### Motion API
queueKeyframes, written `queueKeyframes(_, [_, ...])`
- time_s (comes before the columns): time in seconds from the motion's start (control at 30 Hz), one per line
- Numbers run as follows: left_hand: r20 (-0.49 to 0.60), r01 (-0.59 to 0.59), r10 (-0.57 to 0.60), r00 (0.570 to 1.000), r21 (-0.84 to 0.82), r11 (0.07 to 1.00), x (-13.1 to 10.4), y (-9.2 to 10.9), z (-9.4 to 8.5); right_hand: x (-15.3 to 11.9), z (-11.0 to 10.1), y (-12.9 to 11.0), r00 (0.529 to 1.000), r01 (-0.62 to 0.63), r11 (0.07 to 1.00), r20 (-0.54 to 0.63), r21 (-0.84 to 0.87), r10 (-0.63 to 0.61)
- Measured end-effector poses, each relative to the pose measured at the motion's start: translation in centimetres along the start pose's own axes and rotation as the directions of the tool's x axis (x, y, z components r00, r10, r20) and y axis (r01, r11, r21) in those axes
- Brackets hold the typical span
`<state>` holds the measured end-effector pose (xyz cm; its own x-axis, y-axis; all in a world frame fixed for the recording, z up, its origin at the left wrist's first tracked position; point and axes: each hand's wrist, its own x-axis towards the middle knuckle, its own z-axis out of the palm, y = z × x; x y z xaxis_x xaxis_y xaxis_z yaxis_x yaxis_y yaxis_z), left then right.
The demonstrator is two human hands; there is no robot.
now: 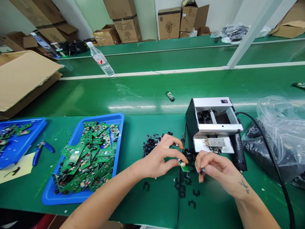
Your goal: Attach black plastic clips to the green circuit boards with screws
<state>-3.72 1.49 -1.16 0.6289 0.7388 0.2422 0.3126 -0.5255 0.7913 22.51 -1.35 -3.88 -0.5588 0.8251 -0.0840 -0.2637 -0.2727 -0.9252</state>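
Pinched in L hand [164, 157]: green circuit board [185, 166];
board at L fingertips, near R hand [212, 168], which pinches small dark part [202, 171]

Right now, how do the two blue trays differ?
Fill: the middle tray is heaped with green circuit boards; the left-edge tray shows fewer, with more bare floor.
Overhang: boards stick out over the middle tray's left rim; none seen over the left-edge tray's visible rim.
View: middle tray whole, left-edge tray cut off.
Shared: blue, hold green boards.
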Motion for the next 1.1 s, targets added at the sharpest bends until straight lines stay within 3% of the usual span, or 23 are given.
queueKeyframes(0.13, [-0.176,-0.115,0.218,0.96,0.465,0.878,-0.3,-1.4,-0.2,-0.2,0.0,0.4,1.0,0.009,1.0,0.0,0.004,-0.009])
queueKeyframes(0.23, [-0.186,-0.119,0.27,0.945,0.574,0.81,-0.5,-2.2,-0.1,-0.2,0.1,0.6,0.999,-0.019,1.0,-0.039,-0.018,0.019])
queueKeyframes(0.3, [-0.206,-0.064,0.193,0.959,0.508,0.859,-0.6,-2.2,0.1,-0.1,0.2,0.6,0.995,-0.058,0.998,-0.077,-0.038,0.055])
queueKeyframes(0.4, [-0.185,0.088,-0.048,0.982,0.213,0.973,-0.4,-1.4,0.1,0.1,0.5,0.5,0.989,-0.1,0.992,-0.12,-0.073,0.09])
queueKeyframes(0.5, [0.043,0.236,-0.232,0.972,-0.13,0.963,-0.1,-0.4,-0.4,0.3,0.5,0.5,0.981,-0.132,0.982,-0.159,-0.136,0.11])
queueKeyframes(0.63, [0.251,0.376,-0.302,0.92,-0.343,0.861,-0.1,0.2,-1.4,0.4,0.4,0.3,0.982,-0.17,0.939,-0.129,-0.298,0.137])
queueKeyframes(0.77, [0.392,0.463,-0.303,0.869,-0.426,0.777,-0.4,-0.1,-1.2,0.5,0.2,0.0,0.977,-0.211,0.893,-0.119,-0.398,0.178])
queueKeyframes(0.93, [0.355,0.559,-0.449,0.82,-0.333,0.759,-0.5,-0.3,0.3,0.5,0.0,0.2,0.973,-0.229,0.87,-0.131,-0.437,0.19])
queueKeyframes(1.0, [0.368,0.547,-0.438,0.821,-0.281,0.789,-0.5,-0.1,0.6,0.5,0.0,0.3,0.973,-0.228,0.853,-0.147,-0.469,0.179])
queueKeyframes(1.1, [0.332,0.457,-0.384,0.861,-0.178,0.871,-0.4,0.3,0.4,0.6,0.1,0.4,0.972,-0.23,0.832,-0.154,-0.506,0.175])
